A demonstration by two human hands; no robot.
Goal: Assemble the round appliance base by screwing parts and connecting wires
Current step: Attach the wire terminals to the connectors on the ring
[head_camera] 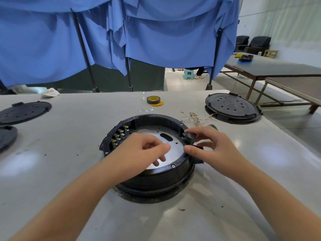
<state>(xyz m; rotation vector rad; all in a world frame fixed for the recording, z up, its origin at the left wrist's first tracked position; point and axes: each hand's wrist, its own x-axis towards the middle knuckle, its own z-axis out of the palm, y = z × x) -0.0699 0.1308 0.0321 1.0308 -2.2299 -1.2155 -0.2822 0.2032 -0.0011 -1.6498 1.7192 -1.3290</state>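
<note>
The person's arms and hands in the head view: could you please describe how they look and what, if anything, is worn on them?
Both forearms are bare as far as the frame shows, with no sleeves in view. The left hand and the right hand wear no gloves, and no rings, watch or wristbands are visible. The fingernails look short and unpainted.

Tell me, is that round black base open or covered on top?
Open: the base has no cover, so its metal plate shows inside.
</note>
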